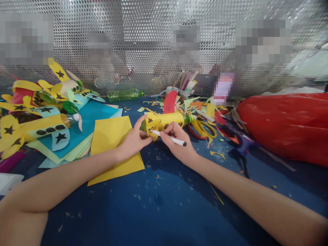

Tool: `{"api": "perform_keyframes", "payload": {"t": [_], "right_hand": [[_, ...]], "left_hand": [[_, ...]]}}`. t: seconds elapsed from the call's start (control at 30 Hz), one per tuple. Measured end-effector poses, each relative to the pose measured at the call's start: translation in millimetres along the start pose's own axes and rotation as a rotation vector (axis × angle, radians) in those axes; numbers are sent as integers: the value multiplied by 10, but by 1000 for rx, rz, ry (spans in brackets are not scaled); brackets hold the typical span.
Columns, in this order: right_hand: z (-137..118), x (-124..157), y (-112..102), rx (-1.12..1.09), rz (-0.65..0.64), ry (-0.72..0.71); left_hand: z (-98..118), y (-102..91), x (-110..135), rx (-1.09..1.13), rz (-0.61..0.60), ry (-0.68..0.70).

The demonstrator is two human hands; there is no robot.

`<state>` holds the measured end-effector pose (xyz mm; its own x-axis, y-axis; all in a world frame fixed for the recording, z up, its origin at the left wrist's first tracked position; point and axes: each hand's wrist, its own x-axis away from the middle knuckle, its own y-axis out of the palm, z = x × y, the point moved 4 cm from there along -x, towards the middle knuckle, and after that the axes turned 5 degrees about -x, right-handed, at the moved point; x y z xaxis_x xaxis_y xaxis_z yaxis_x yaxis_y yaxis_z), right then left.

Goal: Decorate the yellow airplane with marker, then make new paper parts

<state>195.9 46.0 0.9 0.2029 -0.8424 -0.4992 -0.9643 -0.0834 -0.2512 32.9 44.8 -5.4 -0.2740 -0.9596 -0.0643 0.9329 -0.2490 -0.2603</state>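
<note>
A green plastic bottle [176, 119] wrapped in yellow paper lies on its side in front of me, its cap end to the right. Yellow paper fins with drawn stars sit at its left end, and a red paper fin [170, 102] stands up from it. My left hand [135, 138] grips the bottle's left end between thumb and fingers. In my right hand [179, 141] is a white marker [172, 138] with a black end, its tip at the outline of a star on a yellow fin. Dark ovals on the wrap are partly covered by my right hand.
Yellow paper [110, 136] lies beside my left forearm. Finished-looking bottle planes [43, 130] rest on coloured sheets at left. Behind are a green bottle [125, 95] and paper scraps. Scissors [202, 130], a purple tool [243, 145] and a red plastic bag [287, 126] lie at right.
</note>
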Motion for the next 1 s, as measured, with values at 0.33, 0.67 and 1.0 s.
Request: {"api": "perform_keyframes", "payload": {"t": [0.33,0.67,1.0], "right_hand": [[-27,-7,-13,29,47,-19],[-6,-3,-6,16,14,-16],[-52,-21,-18,30,80,-24]], "left_hand": [[-2,-2,-1,-11,12,6],[6,-5,1,-3,4,-9],[-18,-11,-2,-8,8,24]]}}
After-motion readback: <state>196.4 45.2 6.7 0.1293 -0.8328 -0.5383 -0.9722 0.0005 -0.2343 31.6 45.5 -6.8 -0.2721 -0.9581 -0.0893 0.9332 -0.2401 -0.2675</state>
